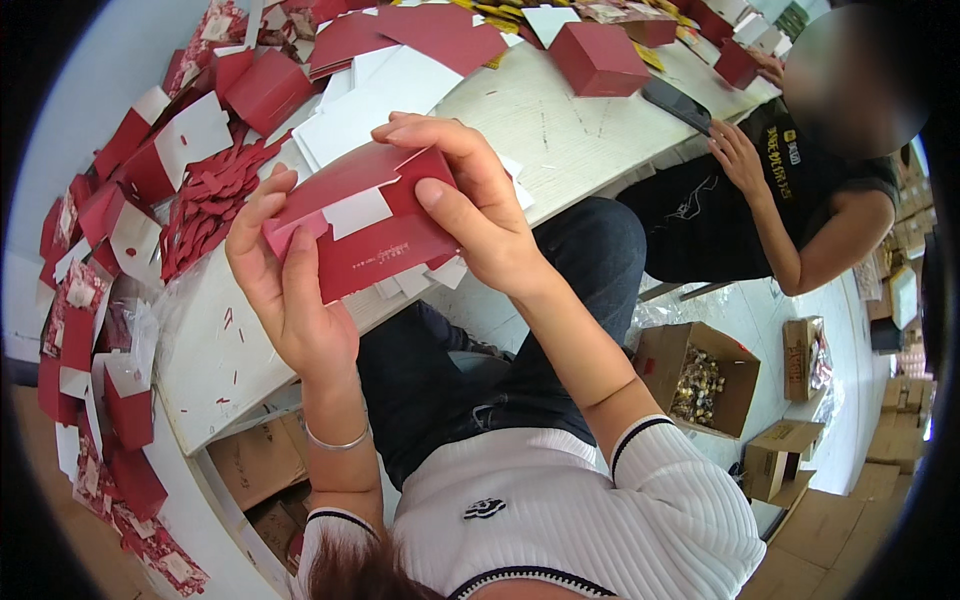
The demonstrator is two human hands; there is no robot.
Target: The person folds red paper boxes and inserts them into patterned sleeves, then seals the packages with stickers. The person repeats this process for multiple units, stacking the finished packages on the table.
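Between my two hands, above the table's near edge, is a red cardboard box (390, 235) with a white flap showing on its face. My left hand (300, 290) grips its left end, thumb on the face and fingers behind. My right hand (470, 200) holds the right end, its thumb pressed on the face near the cut edge. Behind the box lie flat red card sheets (440, 35) with white undersides. A heap of small red card strips (215, 205) sits to the left of my left hand.
Folded red boxes (270, 90) crowd the left side of the white table (580, 130). A co-worker (780, 190) sits at the right, near a dark phone (677, 105) and another red box (598, 60). An open carton (700, 385) of small wrapped pieces stands on the floor.
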